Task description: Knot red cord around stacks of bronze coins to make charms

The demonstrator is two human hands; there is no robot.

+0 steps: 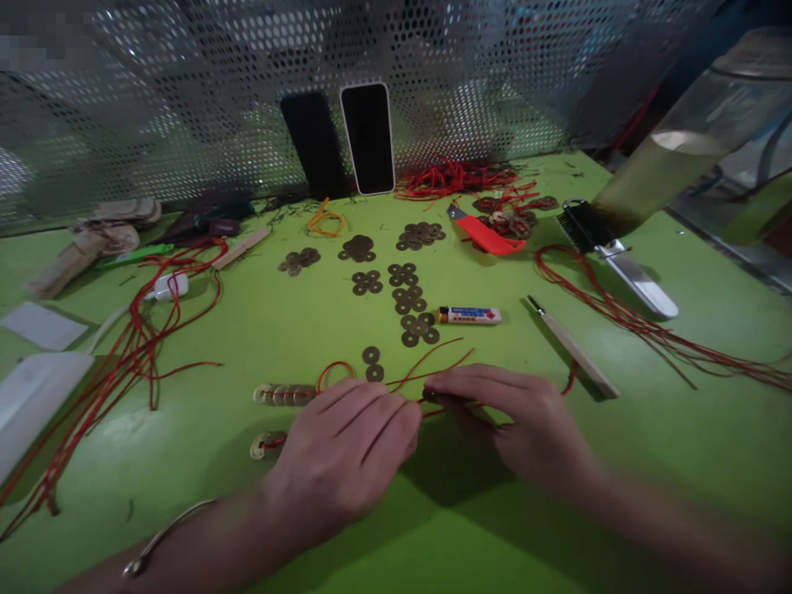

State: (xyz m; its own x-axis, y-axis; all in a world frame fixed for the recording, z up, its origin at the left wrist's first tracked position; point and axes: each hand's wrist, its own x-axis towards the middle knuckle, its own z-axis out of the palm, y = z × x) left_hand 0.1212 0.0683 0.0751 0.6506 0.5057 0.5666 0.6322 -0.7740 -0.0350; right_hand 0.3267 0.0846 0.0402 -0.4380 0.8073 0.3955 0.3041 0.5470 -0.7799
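Note:
My left hand (pixel 350 441) is closed over a red cord (pixel 403 382) in front of me, its fingertips hidden. Between the thumb and fingers of my right hand (pixel 520 412) is a small dark holed coin (pixel 429 394), right beside the left hand, with cord ends trailing past it. A row of overlapping coins (pixel 285 394) strung on red cord lies to the left of my left hand. Nearer to me, a second strung coin group (pixel 267 445) is partly covered by that hand. Two loose coins (pixel 373 364) lie just beyond my fingers.
Small piles of coins (pixel 421 236) spread over the green table (pixel 247 322). At right are a glue tube (pixel 470 315), a thin-tipped tool (pixel 572 346), a red box cutter (pixel 486 235), a brush (pixel 624 260) and a tilted bottle (pixel 674 140). Red cords (pixel 154 330) lie left; a phone (pixel 368 139) leans behind.

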